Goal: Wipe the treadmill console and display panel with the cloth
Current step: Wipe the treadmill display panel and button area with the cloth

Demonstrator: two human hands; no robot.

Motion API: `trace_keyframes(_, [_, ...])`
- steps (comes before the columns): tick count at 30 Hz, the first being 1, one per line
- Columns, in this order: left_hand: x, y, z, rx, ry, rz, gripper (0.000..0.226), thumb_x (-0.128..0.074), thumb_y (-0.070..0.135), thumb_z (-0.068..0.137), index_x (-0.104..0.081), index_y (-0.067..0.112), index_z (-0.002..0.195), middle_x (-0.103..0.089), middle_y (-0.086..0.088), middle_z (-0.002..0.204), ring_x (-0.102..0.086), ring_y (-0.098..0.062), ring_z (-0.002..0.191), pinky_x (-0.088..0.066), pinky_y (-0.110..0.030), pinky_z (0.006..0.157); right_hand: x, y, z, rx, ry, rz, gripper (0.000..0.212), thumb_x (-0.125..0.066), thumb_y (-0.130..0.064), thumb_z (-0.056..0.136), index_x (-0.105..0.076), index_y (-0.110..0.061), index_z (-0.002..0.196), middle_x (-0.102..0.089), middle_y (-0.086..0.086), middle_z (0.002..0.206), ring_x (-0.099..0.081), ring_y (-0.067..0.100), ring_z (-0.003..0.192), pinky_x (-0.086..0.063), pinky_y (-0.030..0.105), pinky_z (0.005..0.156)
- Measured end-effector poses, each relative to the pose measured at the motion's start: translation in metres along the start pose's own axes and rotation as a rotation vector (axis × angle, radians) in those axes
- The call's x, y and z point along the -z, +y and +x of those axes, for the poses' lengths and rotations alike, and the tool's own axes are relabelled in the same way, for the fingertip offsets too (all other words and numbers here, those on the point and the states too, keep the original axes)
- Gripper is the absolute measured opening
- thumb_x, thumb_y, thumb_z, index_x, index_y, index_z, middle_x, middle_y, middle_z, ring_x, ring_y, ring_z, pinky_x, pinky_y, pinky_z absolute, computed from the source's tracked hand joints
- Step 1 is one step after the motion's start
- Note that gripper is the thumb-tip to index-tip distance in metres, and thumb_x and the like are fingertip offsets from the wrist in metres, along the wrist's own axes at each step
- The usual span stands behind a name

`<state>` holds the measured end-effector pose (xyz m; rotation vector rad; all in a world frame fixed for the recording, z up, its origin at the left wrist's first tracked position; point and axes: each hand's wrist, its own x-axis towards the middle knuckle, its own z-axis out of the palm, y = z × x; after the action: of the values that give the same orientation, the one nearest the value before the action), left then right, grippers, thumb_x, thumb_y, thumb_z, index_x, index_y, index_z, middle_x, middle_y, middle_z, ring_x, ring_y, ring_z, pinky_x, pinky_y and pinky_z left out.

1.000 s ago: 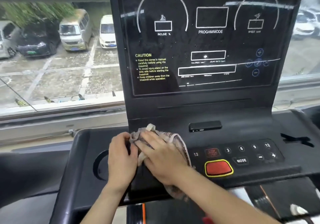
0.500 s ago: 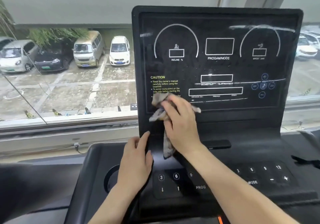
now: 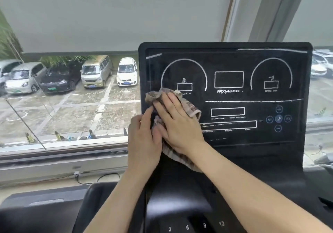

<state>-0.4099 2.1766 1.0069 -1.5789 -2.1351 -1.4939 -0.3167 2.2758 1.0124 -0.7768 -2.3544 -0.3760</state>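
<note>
The black display panel (image 3: 234, 97) stands upright with white dial outlines and the words PROGAM/MODE. A crumpled grey-brown striped cloth (image 3: 191, 107) lies against its left part, over the incline dial's lower end. My right hand (image 3: 178, 124) presses the cloth flat onto the panel with straight fingers. Beside it, my left hand (image 3: 142, 146) holds the panel's left edge, thumb in front and touching the cloth. Below, the black console (image 3: 196, 226) shows number keys 3, 6, 9 and 12.
A window (image 3: 72, 97) behind the treadmill looks onto parked cars, with a grey roller blind (image 3: 108, 13) half down. A sill with a cable (image 3: 108, 176) runs left of the panel. The console's left wing (image 3: 45, 207) is low on the left.
My right hand lifted the cloth from the console keys onto the panel and slid it up and left. My left hand left the console and took the panel's left edge. The view tilted upward.
</note>
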Motion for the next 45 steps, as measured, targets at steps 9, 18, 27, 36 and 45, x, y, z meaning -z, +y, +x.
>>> trace_keyframes(9, [-0.017, -0.008, 0.027, 0.416, -0.025, -0.514, 0.048, -0.035, 0.052, 0.095, -0.042, 0.031, 0.137, -0.058, 0.009, 0.125, -0.055, -0.011, 0.116, -0.042, -0.033, 0.097, -0.025, -0.021, -0.039, 0.014, 0.037, -0.005, 0.05, -0.046, -0.033, 0.099, -0.042, -0.017, 0.146, -0.03, 0.007, 0.157, -0.016, 0.02, 0.149, -0.028, 0.042, 0.115])
trace_keyframes(18, [-0.035, -0.049, -0.047, 0.523, -0.151, -0.512, 0.051, -0.033, 0.041, 0.103, -0.028, 0.023, 0.15, -0.029, 0.014, 0.153, -0.028, 0.004, 0.136, -0.02, -0.007, 0.109, -0.015, 0.003, -0.061, 0.076, -0.034, 0.046, 0.048, -0.043, -0.034, 0.101, -0.041, -0.02, 0.147, -0.027, 0.001, 0.159, -0.017, 0.014, 0.148, -0.044, 0.044, 0.102])
trace_keyframes(27, [-0.052, -0.056, -0.071, 0.534, -0.048, -0.39, 0.048, -0.031, 0.031, 0.105, -0.026, 0.015, 0.15, -0.028, 0.019, 0.138, -0.024, 0.007, 0.126, -0.013, 0.011, 0.087, -0.006, 0.006, -0.154, 0.294, -0.195, 0.102, 0.032, -0.046, -0.016, 0.097, -0.062, -0.02, 0.125, -0.046, -0.003, 0.148, -0.034, 0.015, 0.141, -0.025, 0.028, 0.111])
trace_keyframes(36, [-0.053, -0.057, -0.072, 0.502, 0.001, -0.288, 0.052, -0.029, 0.035, 0.104, -0.028, 0.009, 0.149, -0.036, -0.002, 0.15, -0.028, 0.001, 0.129, -0.013, 0.009, 0.091, -0.005, 0.011, -0.124, 0.119, -0.043, 0.158, 0.018, -0.063, -0.01, 0.081, -0.068, -0.013, 0.098, -0.064, 0.004, 0.101, -0.059, 0.024, 0.09, -0.049, 0.039, 0.067])
trace_keyframes(45, [-0.056, -0.055, -0.073, 0.51, 0.004, -0.278, 0.049, -0.03, 0.03, 0.105, -0.027, 0.009, 0.149, -0.035, -0.005, 0.153, -0.03, -0.019, 0.139, -0.012, 0.004, 0.093, 0.015, 0.036, -0.152, -0.238, -0.004, 0.101, 0.024, -0.059, -0.017, 0.078, -0.067, -0.005, 0.098, -0.061, 0.008, 0.092, -0.055, 0.031, 0.084, -0.044, 0.043, 0.075])
